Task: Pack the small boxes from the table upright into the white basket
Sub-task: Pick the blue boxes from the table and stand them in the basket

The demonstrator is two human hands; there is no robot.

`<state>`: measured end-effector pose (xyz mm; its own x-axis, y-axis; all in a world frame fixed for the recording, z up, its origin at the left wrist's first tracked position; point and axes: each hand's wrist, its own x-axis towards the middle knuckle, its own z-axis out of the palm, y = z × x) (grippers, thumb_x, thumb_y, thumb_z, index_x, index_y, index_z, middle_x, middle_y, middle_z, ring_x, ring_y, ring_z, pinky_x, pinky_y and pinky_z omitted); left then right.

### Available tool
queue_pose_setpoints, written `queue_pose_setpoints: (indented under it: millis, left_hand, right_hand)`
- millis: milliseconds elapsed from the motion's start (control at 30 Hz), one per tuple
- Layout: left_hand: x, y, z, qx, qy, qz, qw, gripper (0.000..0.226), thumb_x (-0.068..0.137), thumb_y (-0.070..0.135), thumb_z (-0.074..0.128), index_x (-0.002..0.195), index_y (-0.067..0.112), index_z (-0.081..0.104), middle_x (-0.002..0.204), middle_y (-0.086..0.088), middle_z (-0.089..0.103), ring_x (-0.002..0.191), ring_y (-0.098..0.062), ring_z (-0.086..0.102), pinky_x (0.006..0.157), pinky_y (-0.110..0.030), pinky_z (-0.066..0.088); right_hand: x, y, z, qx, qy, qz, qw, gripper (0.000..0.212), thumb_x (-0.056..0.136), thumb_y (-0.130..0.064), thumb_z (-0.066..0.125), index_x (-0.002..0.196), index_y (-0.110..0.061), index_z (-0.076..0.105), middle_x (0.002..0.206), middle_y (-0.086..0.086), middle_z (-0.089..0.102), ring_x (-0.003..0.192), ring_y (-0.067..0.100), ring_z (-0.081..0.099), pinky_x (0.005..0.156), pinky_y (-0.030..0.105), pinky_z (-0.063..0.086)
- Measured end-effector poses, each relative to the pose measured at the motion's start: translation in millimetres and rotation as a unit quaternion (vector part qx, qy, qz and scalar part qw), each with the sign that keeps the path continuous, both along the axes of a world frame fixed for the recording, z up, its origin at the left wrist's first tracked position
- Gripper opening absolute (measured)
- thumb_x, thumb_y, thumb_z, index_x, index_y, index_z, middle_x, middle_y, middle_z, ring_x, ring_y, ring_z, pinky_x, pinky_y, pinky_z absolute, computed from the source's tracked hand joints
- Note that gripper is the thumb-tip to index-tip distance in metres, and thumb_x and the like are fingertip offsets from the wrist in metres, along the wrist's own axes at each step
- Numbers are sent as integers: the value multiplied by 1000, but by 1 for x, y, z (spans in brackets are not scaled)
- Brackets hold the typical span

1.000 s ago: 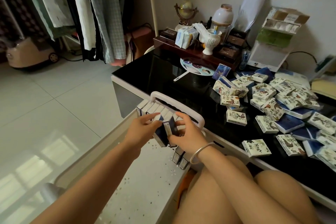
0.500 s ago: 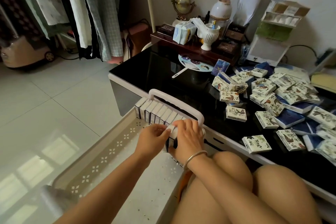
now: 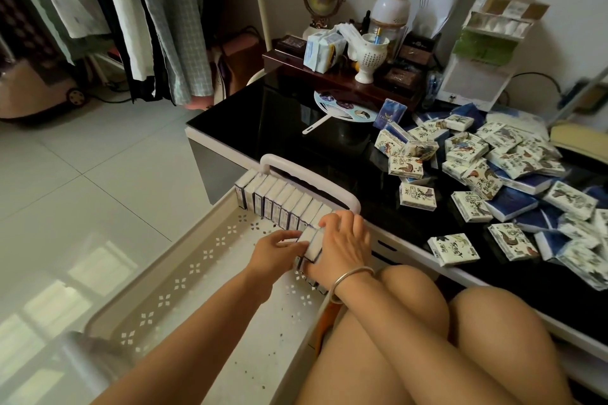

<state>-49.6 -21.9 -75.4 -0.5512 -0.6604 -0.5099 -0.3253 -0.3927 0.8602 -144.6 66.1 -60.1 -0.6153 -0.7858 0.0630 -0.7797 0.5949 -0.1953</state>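
A white basket (image 3: 184, 276) with cut-out sides stands on the floor against the black table (image 3: 283, 122). A row of small boxes (image 3: 279, 200) stands upright along its right wall. My left hand (image 3: 274, 251) and my right hand (image 3: 342, 246) meet at the near end of that row. Between them they pinch two small white boxes (image 3: 312, 242) held upright, just above boxes standing in the basket. A silver bangle circles my right wrist. Several more small boxes (image 3: 487, 174), white with bird prints or blue, lie scattered on the table to the right.
A white hand fan (image 3: 339, 108) lies on the table near a wooden tray (image 3: 329, 76) of jars and packets at the back. Clothes hang at the upper left over a tiled floor. My bare knees (image 3: 427, 322) sit below the table's front edge.
Both hands lowered the two boxes from above the row down to the row's near end. The camera view shifted slightly left and down.
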Motion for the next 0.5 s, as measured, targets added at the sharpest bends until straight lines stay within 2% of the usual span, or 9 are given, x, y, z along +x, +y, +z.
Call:
queue_pose_setpoints:
  millis: [67,200,333,400,467,500]
  left_hand:
    - [0,0,-2,-6,18,-7,1000,28,87,15,71,114,15,66,97,-6,70,84,-15,66,76,-27,55]
    - [4,-1,-9,-28,20,-39,999,41,82,14,76,121,14,63,109,-13,69,90,-19,69,67,-20,54]
    - [3,-5,-9,-72,-14,-67,995,43,80,19,78,120,13,63,109,-8,70,87,-13,69,64,-18,52]
    - [3,-7,-8,-133,-48,-80,987,45,78,28,80,118,16,62,113,-3,69,92,-13,68,72,-23,54]
    - [3,-9,-6,-216,-89,-101,967,50,76,41,79,118,20,62,119,4,64,102,-15,64,85,-31,54]
    - [4,-9,-3,-254,-106,-110,955,51,77,45,77,119,21,62,120,6,61,104,-15,62,87,-32,53]
  right_hand:
    - [3,-2,-3,8,14,-7,1000,72,68,-51,69,124,-22,36,130,4,34,126,25,28,106,35,29]
    - [5,-6,-5,-1,25,-11,1000,69,69,-49,66,125,-20,38,130,6,36,124,27,30,105,37,31]
    - [-3,0,1,25,-22,25,999,78,69,-54,67,131,-24,31,135,4,30,128,25,25,108,37,28]
    - [-11,6,11,35,-72,49,996,83,68,-57,68,135,-27,28,136,2,29,128,23,25,107,35,29]
    - [-19,12,21,27,-141,57,988,82,69,-56,69,135,-29,29,135,1,30,126,22,27,103,33,31]
    - [-23,14,25,10,-178,55,983,79,71,-54,70,135,-29,31,136,0,31,126,22,28,102,33,32]
